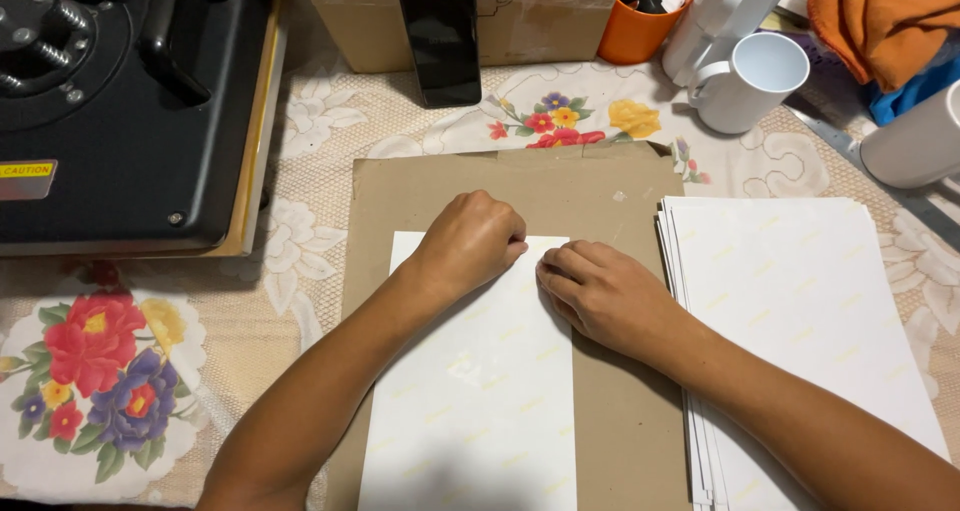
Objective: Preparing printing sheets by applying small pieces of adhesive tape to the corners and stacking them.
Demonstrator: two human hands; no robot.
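Note:
A single white sheet (480, 391) lies on a brown cardboard panel (600, 196) in the middle of the table. My left hand (470, 241) rests as a closed fist on the sheet's top edge. My right hand (600, 291) lies beside it at the sheet's upper right corner, fingers curled and pressing down on the paper. The two hands nearly touch. I cannot tell whether either hand pinches the sheet's edge.
A stack of white sheets (800, 311) sits right of the cardboard. A black heat press (120, 101) fills the upper left. At the back stand a cardboard box (540, 21), a black phone (440, 36), an orange cup (640, 26), white mugs (750, 81) and an orange cloth (890, 16). The tablecloth (100, 371) is floral.

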